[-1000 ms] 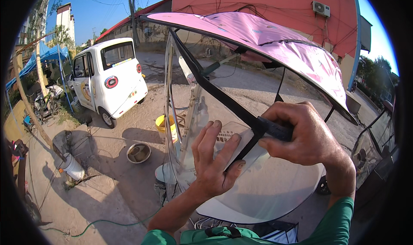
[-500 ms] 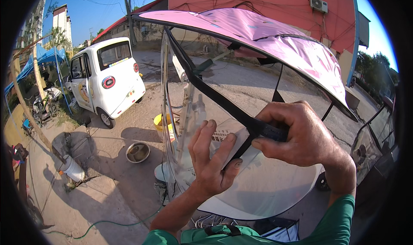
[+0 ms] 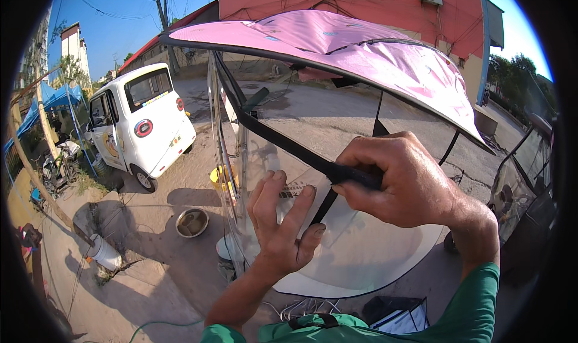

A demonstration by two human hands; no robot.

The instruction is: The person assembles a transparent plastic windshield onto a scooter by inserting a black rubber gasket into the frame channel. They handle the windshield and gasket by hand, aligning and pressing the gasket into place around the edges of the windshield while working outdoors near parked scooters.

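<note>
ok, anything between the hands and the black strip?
Nothing visible: the right hand grips the black strip directly. The left hand is spread open beside its lower branch, before the clear sheet; contact there is unclear.

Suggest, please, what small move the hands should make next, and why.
Perhaps the right hand should ease the black trim slightly toward the clear sheet: it pinches the trim near its fork, while the left hand lies spread over the sheet, seemingly bracing it.
</note>
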